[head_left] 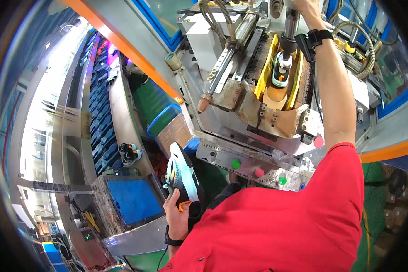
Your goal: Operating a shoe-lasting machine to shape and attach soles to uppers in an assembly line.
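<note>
My left hand grips a sneaker by its heel end, toe pointing up. It has a black, light blue and white upper with orange bits near the heel. My right arm stretches up to the machine, and my right hand is at the top edge, by the upper end of a vertical metal shaft; its fingers are mostly cut off. Under that shaft, a second shoe sits between the yellow side plates of the pressing machine.
Green and red buttons line the machine's front panel. A blue-rimmed bin stands at its left. Farther left runs a conveyor with rows of dark pieces; another shoe rests by its edge. A blue-topped box is near my left hand.
</note>
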A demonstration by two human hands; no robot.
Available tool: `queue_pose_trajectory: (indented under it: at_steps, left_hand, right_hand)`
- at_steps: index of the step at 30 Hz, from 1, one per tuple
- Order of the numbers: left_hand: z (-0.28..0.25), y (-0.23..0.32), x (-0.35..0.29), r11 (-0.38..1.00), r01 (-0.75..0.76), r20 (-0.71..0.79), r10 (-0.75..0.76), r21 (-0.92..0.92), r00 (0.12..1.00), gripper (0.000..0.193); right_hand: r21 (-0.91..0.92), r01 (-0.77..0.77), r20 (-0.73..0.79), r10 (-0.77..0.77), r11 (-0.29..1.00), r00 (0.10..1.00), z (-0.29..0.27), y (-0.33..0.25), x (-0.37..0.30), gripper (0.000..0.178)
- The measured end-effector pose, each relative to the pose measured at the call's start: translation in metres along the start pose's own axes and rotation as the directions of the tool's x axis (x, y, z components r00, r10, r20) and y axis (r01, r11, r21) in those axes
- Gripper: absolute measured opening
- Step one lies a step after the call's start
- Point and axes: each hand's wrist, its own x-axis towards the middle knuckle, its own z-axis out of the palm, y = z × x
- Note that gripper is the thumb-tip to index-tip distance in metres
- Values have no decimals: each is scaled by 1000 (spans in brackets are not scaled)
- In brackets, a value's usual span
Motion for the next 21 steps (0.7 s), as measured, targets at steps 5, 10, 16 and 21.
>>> queue_pose_trajectory:
  at_steps: [5,10,16,21]
  left_hand:
    - [-7,-10,-17,997,-29,-57,25,-69,998,23]
    - [-25,-21,-33,995,-63,-173,49,-73,984,24]
    - [-59,-42,-69,975,-212,-269,187,-68,945,43]
    - [-116,-71,-83,859,-319,-261,440,401,859,45]
  right_hand:
    - [-287,32,-29,-42,957,999,8,2,-5,44]
    - [-369,106,89,-79,923,993,-37,2,-59,31]
    - [-13,463,878,-211,886,429,4,-213,-221,20]
    - [822,194,551,-834,535,-33,66,-354,-302,11]
